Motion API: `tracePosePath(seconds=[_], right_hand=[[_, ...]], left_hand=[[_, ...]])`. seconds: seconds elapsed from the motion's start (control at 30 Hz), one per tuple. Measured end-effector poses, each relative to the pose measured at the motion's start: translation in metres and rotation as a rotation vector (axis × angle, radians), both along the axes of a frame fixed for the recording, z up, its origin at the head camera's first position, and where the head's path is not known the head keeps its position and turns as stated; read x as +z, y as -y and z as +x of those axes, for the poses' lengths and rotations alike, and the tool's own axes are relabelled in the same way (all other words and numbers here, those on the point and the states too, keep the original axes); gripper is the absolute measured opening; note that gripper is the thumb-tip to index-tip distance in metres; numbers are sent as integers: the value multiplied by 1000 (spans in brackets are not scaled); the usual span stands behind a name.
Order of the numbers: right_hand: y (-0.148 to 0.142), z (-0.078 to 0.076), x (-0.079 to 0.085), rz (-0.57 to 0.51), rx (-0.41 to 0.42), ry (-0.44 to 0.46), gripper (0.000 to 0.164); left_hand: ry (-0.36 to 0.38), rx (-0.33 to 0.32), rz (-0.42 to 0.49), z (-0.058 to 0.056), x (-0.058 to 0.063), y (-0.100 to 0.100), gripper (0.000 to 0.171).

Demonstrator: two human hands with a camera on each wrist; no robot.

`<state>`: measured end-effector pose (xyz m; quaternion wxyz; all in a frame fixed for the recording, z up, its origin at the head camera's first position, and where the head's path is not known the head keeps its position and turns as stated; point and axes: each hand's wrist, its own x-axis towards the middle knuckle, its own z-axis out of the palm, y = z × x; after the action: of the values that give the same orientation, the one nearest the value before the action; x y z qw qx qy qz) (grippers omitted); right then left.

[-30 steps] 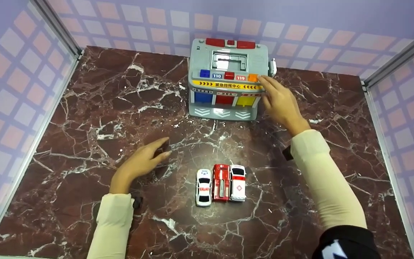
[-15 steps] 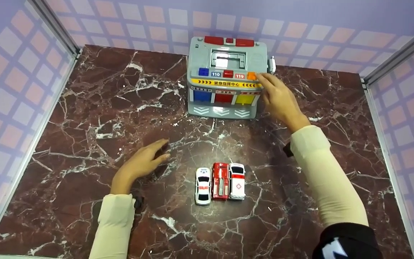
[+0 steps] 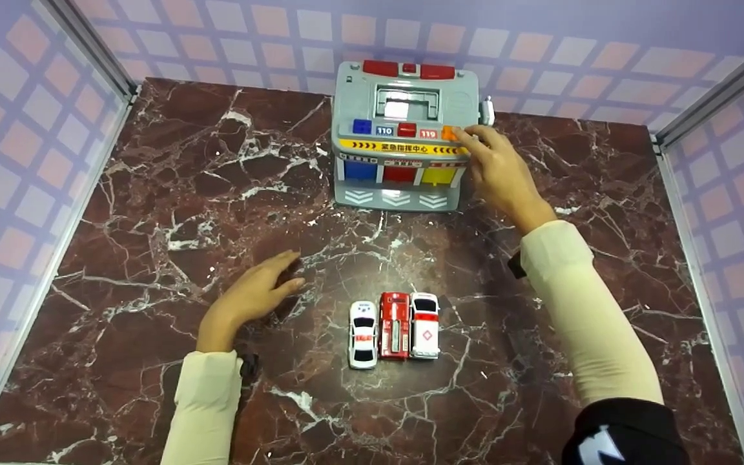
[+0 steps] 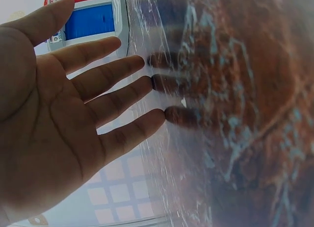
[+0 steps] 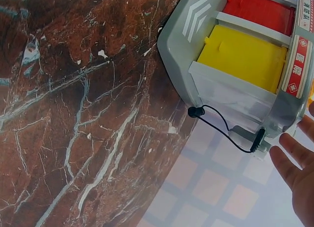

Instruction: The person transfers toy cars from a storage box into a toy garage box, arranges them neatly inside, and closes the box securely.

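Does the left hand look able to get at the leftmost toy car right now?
Probably yes: the left hand is empty, and only bare tabletop shows between it and the leftmost toy car.

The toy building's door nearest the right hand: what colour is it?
Yellow. The door shows best in the right wrist view.

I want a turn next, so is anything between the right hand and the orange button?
Nothing visible. The right hand is right at the orange button, its fingers covering part of it. The cars stand well away from both.
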<state>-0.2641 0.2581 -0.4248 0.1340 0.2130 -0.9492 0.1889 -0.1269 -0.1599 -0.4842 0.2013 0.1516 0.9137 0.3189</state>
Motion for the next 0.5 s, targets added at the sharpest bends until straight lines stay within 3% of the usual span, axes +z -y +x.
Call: tracePosePath(seconds=[0.5], right_hand=[[-3,-5,-4,-73,23,-70,50]], left_hand=[[12,5,-11,1,-1,3,63]])
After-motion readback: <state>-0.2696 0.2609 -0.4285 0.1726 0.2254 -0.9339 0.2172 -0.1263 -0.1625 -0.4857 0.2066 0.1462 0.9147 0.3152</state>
